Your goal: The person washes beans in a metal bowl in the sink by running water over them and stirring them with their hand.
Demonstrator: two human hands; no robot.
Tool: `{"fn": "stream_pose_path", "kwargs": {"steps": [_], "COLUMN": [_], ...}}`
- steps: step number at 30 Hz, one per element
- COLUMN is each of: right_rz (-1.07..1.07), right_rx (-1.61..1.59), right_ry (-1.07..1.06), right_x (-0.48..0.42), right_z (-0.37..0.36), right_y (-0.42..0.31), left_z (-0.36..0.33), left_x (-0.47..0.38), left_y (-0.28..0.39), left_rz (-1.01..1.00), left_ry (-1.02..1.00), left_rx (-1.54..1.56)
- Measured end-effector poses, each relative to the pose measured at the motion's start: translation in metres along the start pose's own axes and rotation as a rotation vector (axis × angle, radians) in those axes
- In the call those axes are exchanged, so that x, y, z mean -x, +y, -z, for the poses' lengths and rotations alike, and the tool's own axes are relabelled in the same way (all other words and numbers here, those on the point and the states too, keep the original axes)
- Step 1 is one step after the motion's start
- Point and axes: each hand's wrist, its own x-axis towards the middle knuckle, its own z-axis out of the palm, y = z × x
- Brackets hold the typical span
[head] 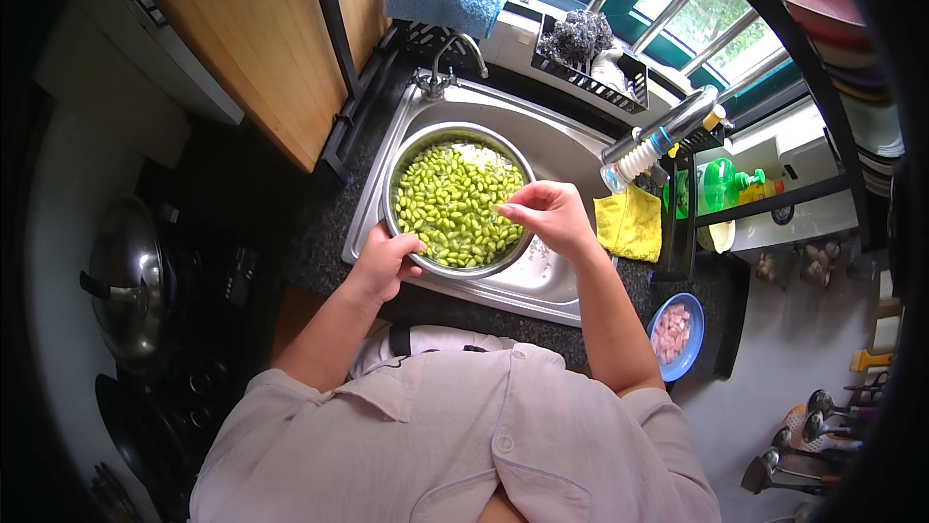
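Note:
A round stainless steel basin [521, 253] is tilted slightly over the sink, full of shelled green beans [457, 204] in water. My left hand [385, 262] grips the basin's lower left rim, thumb on top and fingers underneath. Over its right side, my right hand [549, 217] is held with thumb and forefinger pinched together just above the beans. I can make out nothing between those fingertips. Beneath the basin lies the stainless steel sink [573, 138], with water on its bottom at the right.
A tap [446, 66] rises behind the sink; a second spout with a white flexible hose [635, 166] hangs at right. Nearby are a yellow cloth [630, 224], a green pump bottle [715, 188] and a blue bowl of diced pink meat [675, 338]. A lidded pan [127, 283] stands left.

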Motion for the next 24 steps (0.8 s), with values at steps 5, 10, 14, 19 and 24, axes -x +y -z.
{"fn": "stream_pose_path", "kwargs": {"steps": [5,10,14,19,24], "right_rz": [0.057,-0.475,-0.232,0.278,0.166], "right_rx": [-1.008,0.199,-0.025,0.527,0.997], "right_ry": [-0.074,0.515,0.583,0.466,0.480], "right_x": [0.004,0.004,-0.001,-0.004,-0.028], "right_z": [0.042,0.054,0.029,-0.005,-0.045], "right_y": [0.050,0.143,0.091,0.017,0.013], "left_z": [0.000,-0.003,0.005,0.002,-0.008], "left_x": [-0.001,-0.001,-0.003,-0.004,-0.005], "left_y": [-0.001,0.000,-0.004,-0.006,-0.007], "left_rz": [-0.024,-0.003,-0.001,0.002,0.026], "left_ry": [-0.020,-0.030,0.022,-0.007,-0.032], "left_rx": [0.017,0.003,-0.006,0.021,0.058]}}
